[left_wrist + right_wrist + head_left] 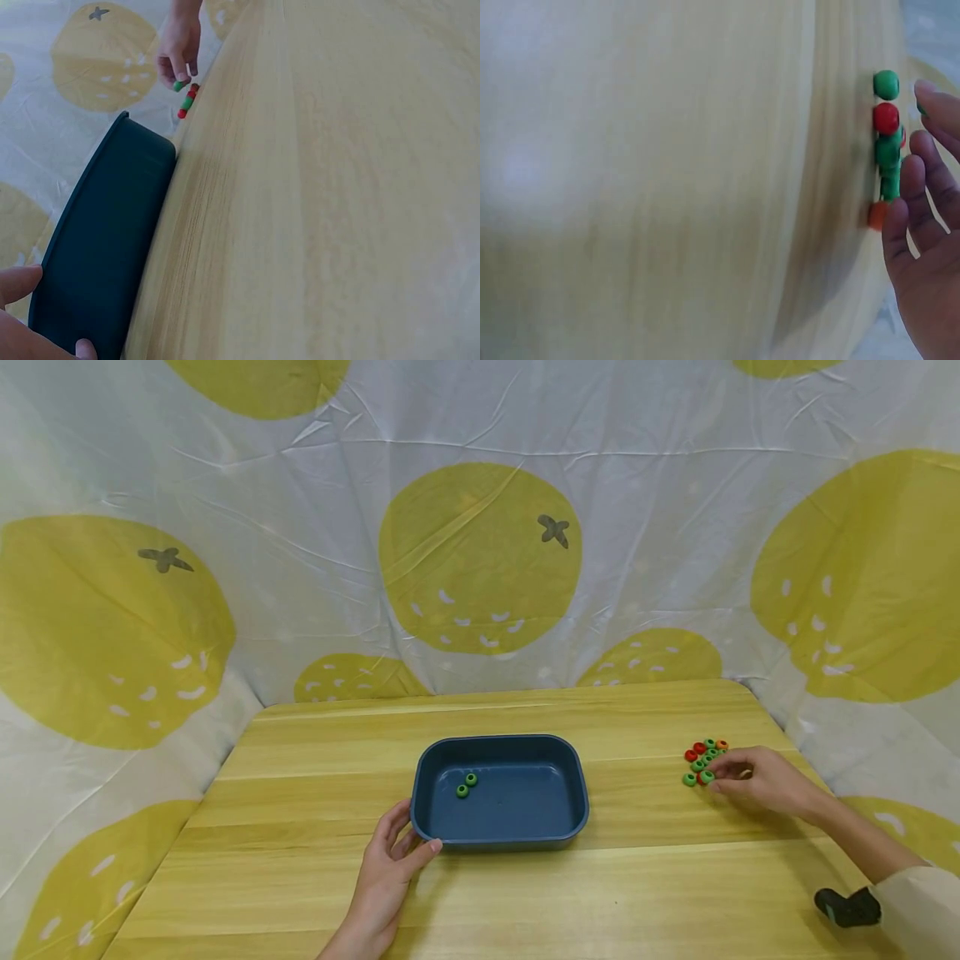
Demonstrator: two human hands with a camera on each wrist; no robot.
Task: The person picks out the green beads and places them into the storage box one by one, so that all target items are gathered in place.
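A dark blue rectangular tray [498, 841] sits mid-table with two green beads [471, 779] inside, near its left end. My left hand [387, 860] grips the tray's near left corner, thumb on the front rim and fingers along the left side. On the right, my right hand [765, 781] pinches a green bead [707, 777] between thumb and forefinger. That bead also shows under the fingertips in the left wrist view. Beside and below the hand lies a cluster of beads, with several green ones, a few red ones [886, 118] and an orange one [722, 744]. The fingers partly cover the cluster.
The light wooden table [315, 810] has a rounded far edge. A white cloth [480, 427] with yellow fruit prints hangs behind and around it. A black strap-like object [847, 907] is at the right sleeve [922, 906].
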